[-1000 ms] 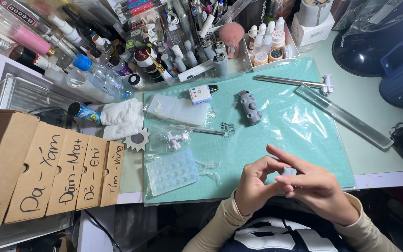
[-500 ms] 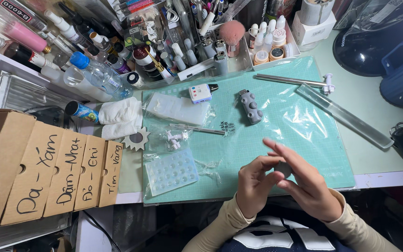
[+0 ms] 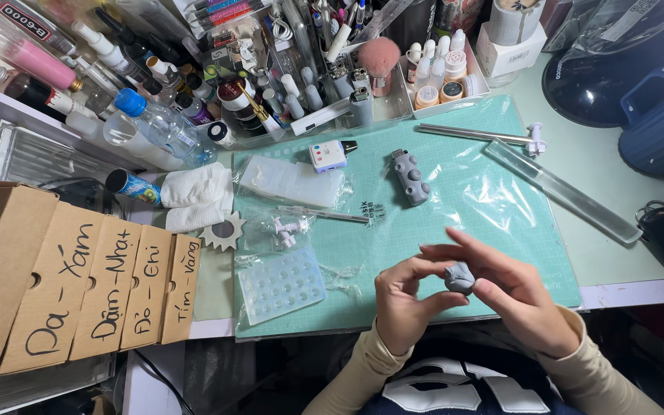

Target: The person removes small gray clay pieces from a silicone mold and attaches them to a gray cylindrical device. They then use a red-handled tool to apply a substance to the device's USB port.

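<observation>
I had both hands, left (image 3: 409,303) and right (image 3: 520,296), pinched on the grey lump (image 3: 459,278) above the mat's (image 3: 501,200) near edge, where I judged a slip could drop it off the surface.

A pale green desk with a big green mat on it

The pale green desk (image 3: 601,165) holds a green cutting mat (image 3: 493,200) in the middle. On the mat, a small grey clay figure (image 3: 410,177) lies at 12 o'clock. A clear plastic mould with round dimples (image 3: 281,284) lies at 8 o'clock. A long clear ruler (image 3: 562,192) lies at 2 o'clock. A brown cardboard box (image 3: 55,284) sits at 9 o'clock.
</observation>
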